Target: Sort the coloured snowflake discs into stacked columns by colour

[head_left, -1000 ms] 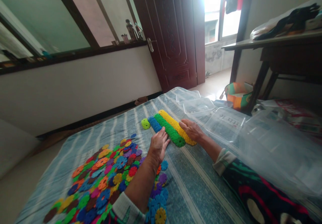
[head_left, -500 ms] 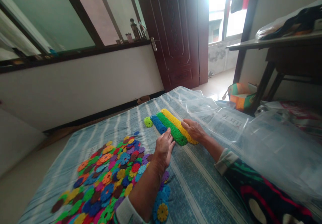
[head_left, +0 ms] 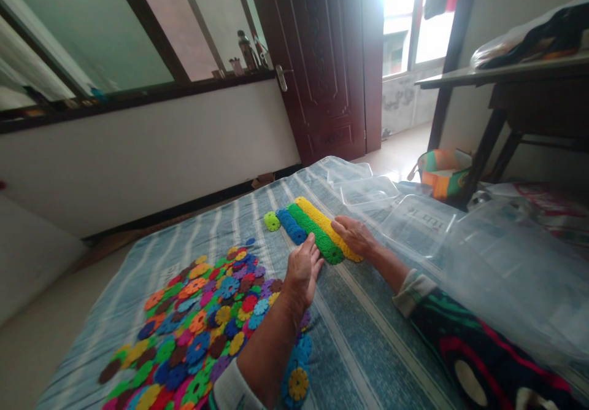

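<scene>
Rows of plastic snowflake discs lie side by side on the bed: a yellow row, a green row and a shorter blue row. Left of the blue row is a lime-green disc stack. My left hand rests by the near side of the green row and the blue row's end, its fingers stretched out. Against the far side of the yellow row lies my right hand, fingers extended and partly hidden. Neither hand grips anything that I can see.
A big heap of mixed-colour discs spreads over the striped bedsheet at left. Clear plastic boxes and a large transparent bag or bin stand on the right. Beyond are a door, a table and a colourful bag.
The view has shifted very slightly. Both hands stay beside the rows of discs, with almost no movement.
</scene>
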`<action>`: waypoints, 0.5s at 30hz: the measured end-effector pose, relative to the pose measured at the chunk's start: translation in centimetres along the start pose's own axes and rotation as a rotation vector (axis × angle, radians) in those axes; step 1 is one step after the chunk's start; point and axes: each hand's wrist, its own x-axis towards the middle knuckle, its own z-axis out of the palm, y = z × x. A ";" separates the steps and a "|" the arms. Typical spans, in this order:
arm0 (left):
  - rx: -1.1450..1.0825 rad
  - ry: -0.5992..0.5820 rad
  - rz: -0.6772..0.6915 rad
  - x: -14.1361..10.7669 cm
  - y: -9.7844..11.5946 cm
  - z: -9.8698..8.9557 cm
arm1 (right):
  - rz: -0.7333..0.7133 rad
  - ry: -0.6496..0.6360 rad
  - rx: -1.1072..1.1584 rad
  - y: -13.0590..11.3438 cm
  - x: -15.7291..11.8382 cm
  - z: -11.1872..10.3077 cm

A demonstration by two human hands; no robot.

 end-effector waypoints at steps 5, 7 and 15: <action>0.024 -0.007 0.029 0.0 -0.4 -0.3 | 0.004 -0.011 0.002 0.2 0.1 0.0; 0.106 0.036 0.092 -0.1 -0.9 -0.6 | -0.002 -0.026 -0.008 0.4 0.2 0.0; 0.648 0.073 0.535 -0.6 -3.2 -1.2 | -0.002 -0.032 -0.024 0.6 0.2 0.2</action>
